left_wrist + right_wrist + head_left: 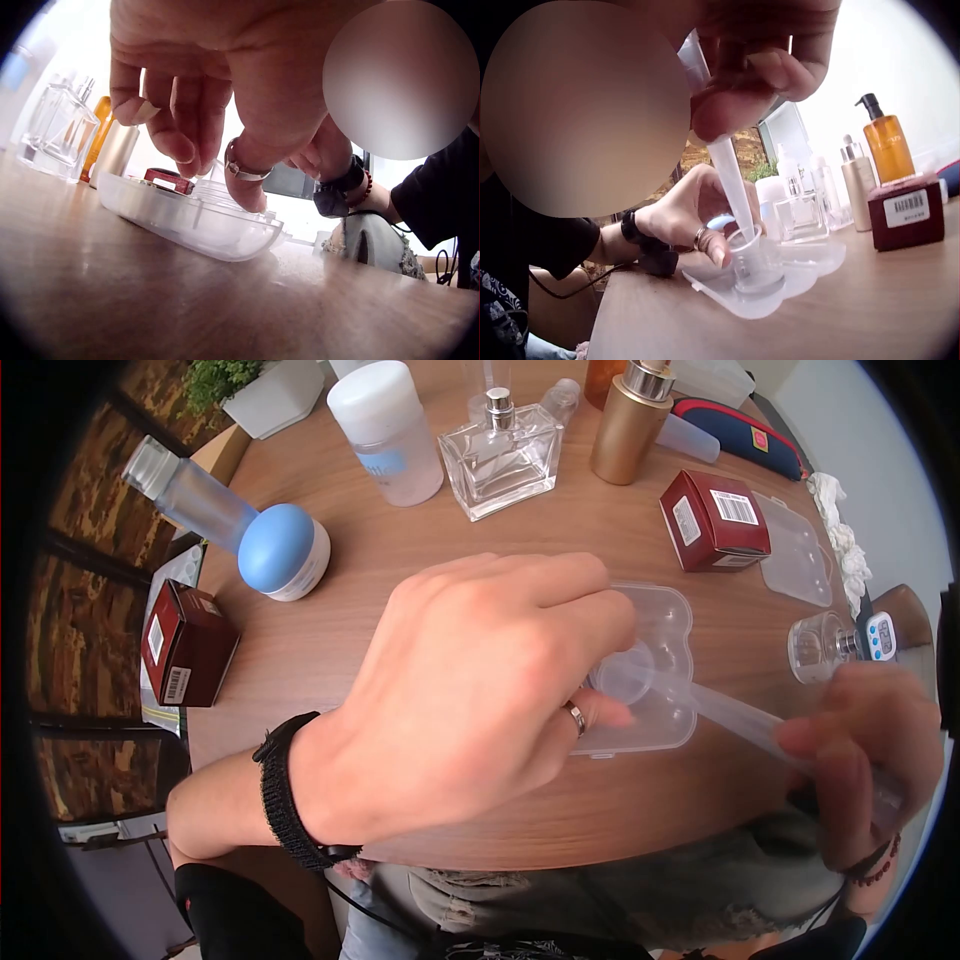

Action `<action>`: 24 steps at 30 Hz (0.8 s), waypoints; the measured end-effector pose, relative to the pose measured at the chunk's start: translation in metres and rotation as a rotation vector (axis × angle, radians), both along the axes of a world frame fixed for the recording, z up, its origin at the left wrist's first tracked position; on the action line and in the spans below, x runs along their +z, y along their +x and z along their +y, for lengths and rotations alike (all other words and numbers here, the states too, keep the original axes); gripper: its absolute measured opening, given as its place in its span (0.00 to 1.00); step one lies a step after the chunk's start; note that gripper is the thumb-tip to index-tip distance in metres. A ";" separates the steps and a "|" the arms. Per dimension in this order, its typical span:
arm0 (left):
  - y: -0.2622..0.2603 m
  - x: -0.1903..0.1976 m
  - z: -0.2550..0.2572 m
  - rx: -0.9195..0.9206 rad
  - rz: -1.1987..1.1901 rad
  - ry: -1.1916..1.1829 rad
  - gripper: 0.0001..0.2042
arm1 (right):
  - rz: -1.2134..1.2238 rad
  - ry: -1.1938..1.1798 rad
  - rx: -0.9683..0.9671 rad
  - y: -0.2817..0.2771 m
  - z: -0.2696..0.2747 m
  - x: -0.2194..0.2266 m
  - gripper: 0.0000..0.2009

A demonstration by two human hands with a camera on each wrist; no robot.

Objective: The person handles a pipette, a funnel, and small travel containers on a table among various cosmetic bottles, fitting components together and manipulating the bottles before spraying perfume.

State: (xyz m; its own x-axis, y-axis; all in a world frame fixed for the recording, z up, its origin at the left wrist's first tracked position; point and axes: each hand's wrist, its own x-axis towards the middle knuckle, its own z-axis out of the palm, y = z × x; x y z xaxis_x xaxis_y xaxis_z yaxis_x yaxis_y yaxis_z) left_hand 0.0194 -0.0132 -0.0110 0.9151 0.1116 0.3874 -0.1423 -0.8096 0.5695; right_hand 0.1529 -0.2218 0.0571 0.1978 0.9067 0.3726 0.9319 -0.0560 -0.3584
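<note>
A small clear cup (757, 264) stands in a translucent plastic tray (672, 732), which lies on the table. My left hand (480, 670), a ring on one finger, holds the cup's rim between thumb and fingers; in the left wrist view the left hand (217, 105) reaches down over the tray (225, 229). To the right, my right hand (865, 750) pinches a translucent plastic tube (735, 718), slanted with its narrow end inside the cup. The right wrist view shows the tube (733, 180) below the right hand's fingers (731, 112).
Behind stand a glass perfume bottle (505, 460), a white-capped bottle (388, 435) and a gold bottle (628, 435). A dark red box (712, 525) and a clear lid (795, 555) lie back right, a round glass bottle (818, 648) right. A blue-lidded jar (283, 552) and another red box (190, 645) stand left.
</note>
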 end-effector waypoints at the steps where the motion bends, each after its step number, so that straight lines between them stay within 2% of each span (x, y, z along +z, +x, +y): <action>1: 0.000 0.001 0.001 -0.009 0.002 0.005 0.15 | 0.001 -0.001 0.004 0.004 -0.001 0.000 0.15; 5: -0.001 0.003 0.003 -0.034 0.013 0.018 0.15 | 0.051 -0.011 0.304 0.027 -0.014 0.005 0.08; 6: 0.000 0.002 0.002 -0.034 0.007 0.018 0.15 | 0.045 -0.011 0.304 0.024 -0.013 0.003 0.08; 8: 0.000 0.000 0.002 -0.032 -0.023 -0.005 0.15 | -0.176 0.029 0.172 0.008 0.002 -0.005 0.05; 9: 0.000 0.001 0.003 -0.032 -0.023 -0.001 0.15 | -0.046 0.009 0.199 0.015 -0.003 -0.006 0.07; 10: -0.001 0.001 0.003 -0.034 -0.010 0.004 0.15 | -0.044 0.010 0.200 0.013 -0.005 -0.005 0.07; 12: -0.003 0.001 0.003 -0.032 0.007 0.002 0.15 | 0.130 0.065 0.091 0.006 -0.011 -0.003 0.11; 13: -0.003 0.001 0.004 -0.036 0.006 0.009 0.14 | 0.128 0.063 0.093 0.005 -0.008 -0.001 0.11; 15: -0.001 0.001 0.003 -0.046 0.001 0.020 0.14 | -0.144 -0.131 0.140 0.002 0.000 0.003 0.17; 19: -0.002 0.000 0.003 -0.036 -0.012 0.023 0.14 | -0.135 -0.035 0.166 0.004 -0.005 -0.003 0.20; 21: -0.003 -0.001 0.003 -0.032 -0.017 0.016 0.14 | 0.343 -0.027 0.104 0.003 -0.014 0.003 0.22; 22: -0.002 -0.001 0.003 -0.033 -0.017 0.018 0.15 | 0.341 -0.026 0.104 0.004 -0.010 -0.003 0.22; 24: -0.001 0.001 0.003 -0.045 -0.015 0.023 0.15 | -0.012 0.038 0.161 0.008 -0.003 -0.020 0.23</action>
